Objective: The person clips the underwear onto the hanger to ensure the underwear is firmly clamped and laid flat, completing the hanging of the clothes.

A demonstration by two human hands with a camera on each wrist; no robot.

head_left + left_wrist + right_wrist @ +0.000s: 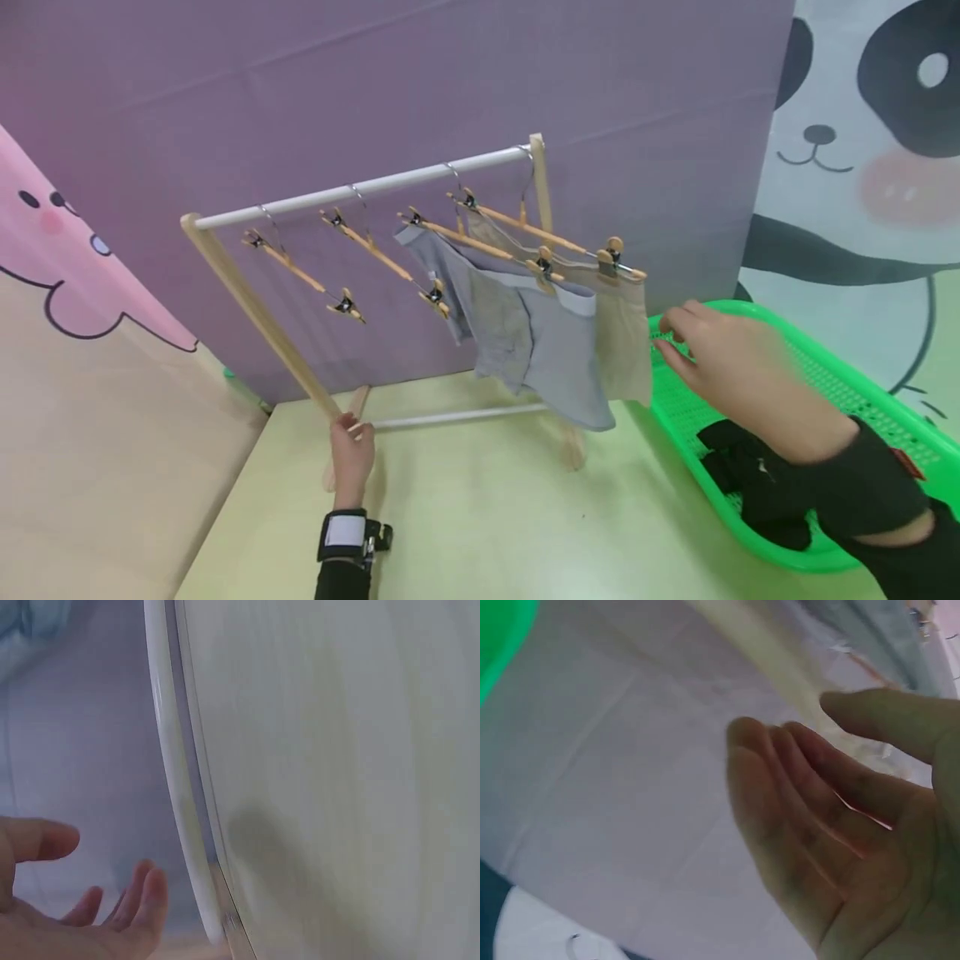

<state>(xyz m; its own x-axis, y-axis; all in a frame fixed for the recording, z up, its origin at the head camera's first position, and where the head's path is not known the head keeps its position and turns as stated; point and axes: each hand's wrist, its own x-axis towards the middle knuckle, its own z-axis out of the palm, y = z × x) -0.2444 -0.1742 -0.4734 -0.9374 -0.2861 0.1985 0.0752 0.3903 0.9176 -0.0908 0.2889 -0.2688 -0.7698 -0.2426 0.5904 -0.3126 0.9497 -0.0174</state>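
A small wooden clothes rack [251,308] with a white top rail [390,181] stands on the table. Low at its left post is my left hand [351,454]; in the left wrist view its thumb and fingers [150,900] are spread apart beside the white lower bar [176,772], with nothing between them. My right hand [731,371] hovers over the green basket, just right of the beige shorts [626,333], its fingers loosely bent and holding nothing. Grey shorts [562,342] hang left of the beige ones, each pair clipped to a wooden hanger.
Two bare clip hangers [303,275] hang on the left of the rail. Dark clothing [750,483] lies in the green basket [810,350] at the right. A purple cloth backdrop [300,100] rises behind the rack, with a panda picture [847,200] beside it.
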